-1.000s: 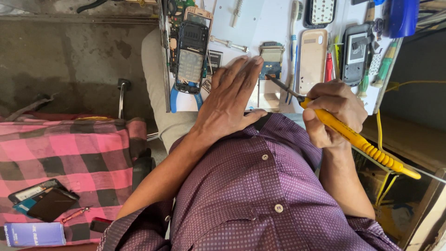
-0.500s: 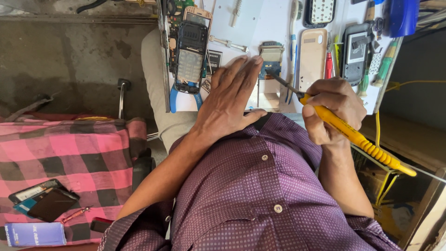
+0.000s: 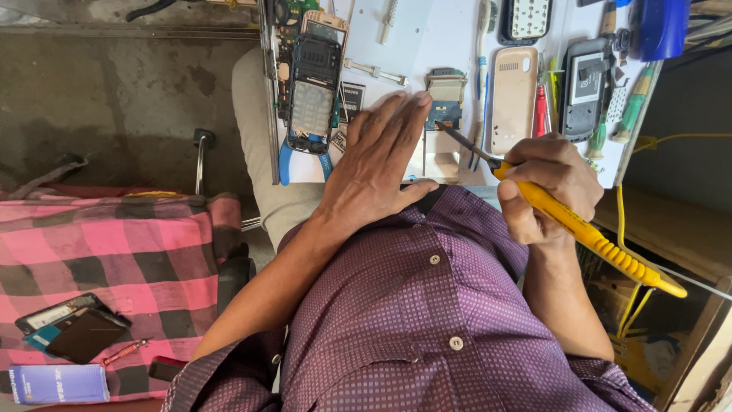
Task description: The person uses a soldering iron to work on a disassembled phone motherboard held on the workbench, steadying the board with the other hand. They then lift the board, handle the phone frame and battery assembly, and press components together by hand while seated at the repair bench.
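Soldering iron point(image 3: 579, 229) sat fisted in the right hand point(image 3: 550, 187), tip at the circuit board point(image 3: 444, 103); left hand point(image 3: 379, 172), fingers spread flat, steadied it on the worktop point(image 3: 435, 38).

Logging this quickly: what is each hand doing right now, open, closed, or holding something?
Left hand: open, flat, palm down on the white worktop, holding nothing.
Right hand: closed around the yellow soldering iron.

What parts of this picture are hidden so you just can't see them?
- Head view: whatever lies under the left hand is covered by its palm.
- Head view: the yellow tool has its middle wrapped by the right hand.
- Head view: the blue container is cut off by the top edge.
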Demonstrator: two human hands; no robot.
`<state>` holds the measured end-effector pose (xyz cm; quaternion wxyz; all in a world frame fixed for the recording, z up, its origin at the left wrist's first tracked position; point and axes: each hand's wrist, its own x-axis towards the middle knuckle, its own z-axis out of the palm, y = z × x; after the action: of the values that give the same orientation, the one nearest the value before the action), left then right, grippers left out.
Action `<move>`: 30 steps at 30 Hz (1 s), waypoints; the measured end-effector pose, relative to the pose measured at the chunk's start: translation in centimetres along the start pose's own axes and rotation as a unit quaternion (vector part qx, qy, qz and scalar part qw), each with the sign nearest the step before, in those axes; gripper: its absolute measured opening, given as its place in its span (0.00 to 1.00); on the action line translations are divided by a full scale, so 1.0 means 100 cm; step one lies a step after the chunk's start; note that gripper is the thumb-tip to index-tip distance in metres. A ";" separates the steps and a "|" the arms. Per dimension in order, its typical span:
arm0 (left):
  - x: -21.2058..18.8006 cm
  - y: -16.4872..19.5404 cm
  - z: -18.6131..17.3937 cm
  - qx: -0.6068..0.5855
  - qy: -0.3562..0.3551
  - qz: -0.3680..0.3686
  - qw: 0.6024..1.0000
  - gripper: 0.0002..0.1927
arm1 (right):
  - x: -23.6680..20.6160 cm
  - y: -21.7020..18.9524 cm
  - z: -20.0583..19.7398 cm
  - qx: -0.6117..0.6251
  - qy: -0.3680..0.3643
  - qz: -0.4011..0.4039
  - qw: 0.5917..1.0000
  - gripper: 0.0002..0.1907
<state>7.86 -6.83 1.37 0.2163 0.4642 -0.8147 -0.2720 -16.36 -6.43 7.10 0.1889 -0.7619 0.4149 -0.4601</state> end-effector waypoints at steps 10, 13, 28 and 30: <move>0.001 0.000 0.001 0.000 -0.003 -0.003 1.000 0.63 | 0.002 0.000 0.001 -0.002 0.008 -0.002 1.000 0.11; 0.001 0.000 0.000 -0.002 -0.007 -0.005 1.000 0.63 | 0.001 -0.001 0.001 0.000 0.007 0.003 1.000 0.12; 0.001 0.000 0.001 -0.001 -0.006 -0.002 1.000 0.62 | 0.002 -0.002 -0.001 -0.010 0.003 -0.001 1.000 0.11; 0.001 0.000 0.001 -0.001 -0.006 -0.001 1.000 0.62 | 0.002 -0.003 -0.002 -0.009 0.001 0.001 1.000 0.11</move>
<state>7.78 -6.88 1.25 0.2113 0.4634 -0.8152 -0.2756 -16.34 -6.40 7.43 0.1823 -0.7626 0.4204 -0.4566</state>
